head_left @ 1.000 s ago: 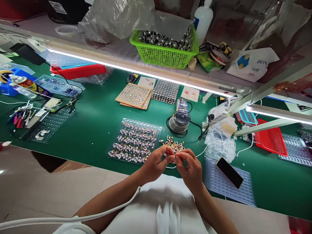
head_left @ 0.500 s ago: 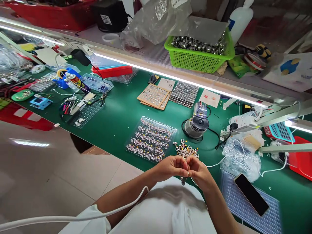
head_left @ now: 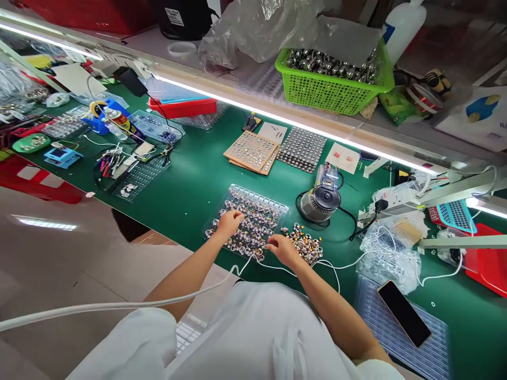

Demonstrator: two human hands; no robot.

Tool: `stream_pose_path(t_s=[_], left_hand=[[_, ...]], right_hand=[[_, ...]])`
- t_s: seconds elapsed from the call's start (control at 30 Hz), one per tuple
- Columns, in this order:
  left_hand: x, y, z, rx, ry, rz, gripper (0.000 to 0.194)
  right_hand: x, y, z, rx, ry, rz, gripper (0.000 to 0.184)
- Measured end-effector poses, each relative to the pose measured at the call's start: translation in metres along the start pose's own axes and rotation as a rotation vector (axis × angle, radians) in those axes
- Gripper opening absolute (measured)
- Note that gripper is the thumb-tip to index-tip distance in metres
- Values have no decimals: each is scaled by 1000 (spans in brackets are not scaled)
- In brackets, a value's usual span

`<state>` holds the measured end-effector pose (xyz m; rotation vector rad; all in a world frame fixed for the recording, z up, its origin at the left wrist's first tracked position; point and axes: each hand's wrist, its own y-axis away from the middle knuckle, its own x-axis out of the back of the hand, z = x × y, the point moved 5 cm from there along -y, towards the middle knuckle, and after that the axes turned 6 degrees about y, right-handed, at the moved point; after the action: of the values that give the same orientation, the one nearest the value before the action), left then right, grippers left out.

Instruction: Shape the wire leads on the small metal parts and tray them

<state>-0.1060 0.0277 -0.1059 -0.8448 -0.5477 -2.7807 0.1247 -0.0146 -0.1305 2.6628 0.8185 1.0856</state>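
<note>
A clear plastic tray (head_left: pixel 259 196) lies in front of me, set with rows of small ring-like metal parts with orange tabs. Over its left-middle part is my left hand (head_left: pixel 231 222), fingers closed in a pinch; whatever is in them is too small to make out. My right hand (head_left: pixel 282 248) reaches the tray's lower right edge, thumb and fingertips drawn together, and I cannot make out what they hold. Just right of it sits a loose pile of similar small parts (head_left: pixel 308 247), partly covered by that hand.
A round grey device (head_left: pixel 320 203) with a black cable stands behind the pile. Cork boards (head_left: pixel 250 151) and a metal-dotted stack (head_left: pixel 301 149) lie farther back. A white cable (head_left: pixel 130 305) crosses before me. At right are a phone (head_left: pixel 404 313) and plastic bags (head_left: pixel 390 258); a shelf hangs above.
My hands were together near my body around small metallic pieces. Now they are apart: the left has moved forward and left over the tray, the right leftward to its edge.
</note>
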Motion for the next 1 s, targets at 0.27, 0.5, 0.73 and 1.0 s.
stream_pose_path(t_s=[0.27, 0.5, 0.73, 1.0], left_hand=[[-9, 1, -27, 48, 10, 41, 47], [-33, 40, -26, 46, 237, -131, 29], [-37, 90, 24, 54, 500, -392, 45], [-62, 140, 132, -28, 976, -690, 30]], right_hand=[[-47, -13, 0, 101, 310, -262, 28], [-44, -15, -2, 66, 117, -182, 23], [23, 20, -19, 29, -366, 5, 19], [92, 103, -42, -8, -1071, 150, 24]])
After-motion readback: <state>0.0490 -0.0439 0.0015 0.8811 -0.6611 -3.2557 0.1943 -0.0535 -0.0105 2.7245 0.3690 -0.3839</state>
